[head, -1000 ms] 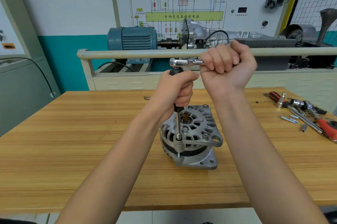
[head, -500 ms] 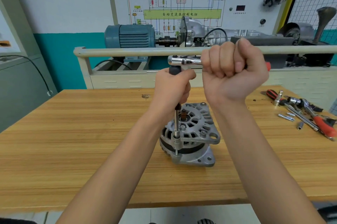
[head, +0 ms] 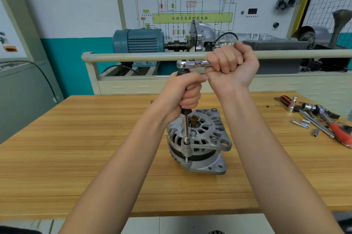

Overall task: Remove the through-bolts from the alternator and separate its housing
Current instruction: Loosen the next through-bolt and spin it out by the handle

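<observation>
Wooden bench [head: 76, 138] is carrying the alternator [head: 198, 142], standing at centre. My left hand [head: 184, 92] is gripping the upright extension driver [head: 185, 129], socket seated on a through-bolt [head: 186, 158]. My right hand [head: 232, 67] is clenching the ratchet [head: 192, 63] handle.

On the table [head: 76, 148]: alternator [head: 200, 142] at centre, loose tools [head: 320, 119] far right of it, motor [head: 139, 41] behind, ratchet [head: 192, 63] above.

1. Bright, even indoor light, with only soft, faint shadows around the alternator [head: 198, 142].
2. Small glare on the chrome ratchet [head: 192, 63] above it.
3. Wide-angle bending: the rail [head: 133, 57] behind it curves.
4. Edges look slightly soft.
</observation>
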Available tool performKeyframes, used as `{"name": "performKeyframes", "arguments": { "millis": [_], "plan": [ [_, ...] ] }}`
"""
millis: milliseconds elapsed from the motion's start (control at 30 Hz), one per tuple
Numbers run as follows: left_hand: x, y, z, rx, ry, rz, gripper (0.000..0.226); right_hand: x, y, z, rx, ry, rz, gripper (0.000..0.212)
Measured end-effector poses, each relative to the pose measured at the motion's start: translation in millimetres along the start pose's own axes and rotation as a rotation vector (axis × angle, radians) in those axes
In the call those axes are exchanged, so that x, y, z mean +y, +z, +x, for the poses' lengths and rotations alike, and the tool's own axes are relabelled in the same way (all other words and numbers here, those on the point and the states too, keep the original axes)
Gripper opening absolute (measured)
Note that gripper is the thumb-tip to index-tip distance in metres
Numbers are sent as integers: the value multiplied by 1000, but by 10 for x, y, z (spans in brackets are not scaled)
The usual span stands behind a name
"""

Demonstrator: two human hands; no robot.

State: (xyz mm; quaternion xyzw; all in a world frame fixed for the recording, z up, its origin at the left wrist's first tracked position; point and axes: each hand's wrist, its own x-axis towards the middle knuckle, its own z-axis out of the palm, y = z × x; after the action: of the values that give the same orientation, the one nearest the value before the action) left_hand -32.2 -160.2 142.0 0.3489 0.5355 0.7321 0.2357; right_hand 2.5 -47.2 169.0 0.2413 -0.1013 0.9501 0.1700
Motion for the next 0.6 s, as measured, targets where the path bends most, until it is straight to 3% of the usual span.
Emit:
{"name": "performKeyframes", "arguments": {
  "millis": [167,333,433,600],
  "plan": [
    [-17,87,1,184,77,35,51,142,110,-290,-233,-298,-419,48],
    [-57,185,-27,317,148,119,47,289,107,-494,-448,-578,-686,35],
    [-67,200,-34,374,171,142,46,219,133,-459,-425,-503,-584,38],
    [-73,150,-22,291,152,127,45,-18,98,-218,-147,-171,-228,46]
  ]
}}
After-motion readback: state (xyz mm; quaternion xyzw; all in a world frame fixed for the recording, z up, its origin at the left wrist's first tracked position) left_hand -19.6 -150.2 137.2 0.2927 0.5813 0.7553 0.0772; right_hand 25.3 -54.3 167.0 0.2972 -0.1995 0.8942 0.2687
